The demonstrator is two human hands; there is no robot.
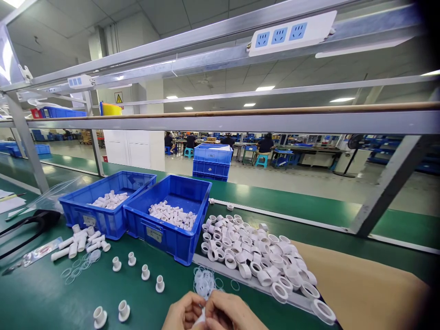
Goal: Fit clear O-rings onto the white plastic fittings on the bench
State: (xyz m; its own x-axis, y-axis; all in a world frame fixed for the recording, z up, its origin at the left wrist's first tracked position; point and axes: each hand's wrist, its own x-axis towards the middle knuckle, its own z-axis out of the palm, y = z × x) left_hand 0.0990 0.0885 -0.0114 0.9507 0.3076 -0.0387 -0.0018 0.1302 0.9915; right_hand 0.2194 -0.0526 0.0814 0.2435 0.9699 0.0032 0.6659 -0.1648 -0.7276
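Factory hall | ceiling lights (265,88) on; grey floor (309,181); metal frame (220,123) overhead

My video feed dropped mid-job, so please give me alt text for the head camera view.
Two bare hands, left hand and right hand, meet at the bottom edge, pinching a small white plastic part over a green workbench mat. Beyond them lie clear rubber rings, a heap of white plastic rings and two blue plastic bins holding white tubes.

At your twelve o'clock two bins (168,224) sit side by side on the bench (44,293); rings (254,256) pile at two o'clock, flanged fittings (137,270) stand at ten.
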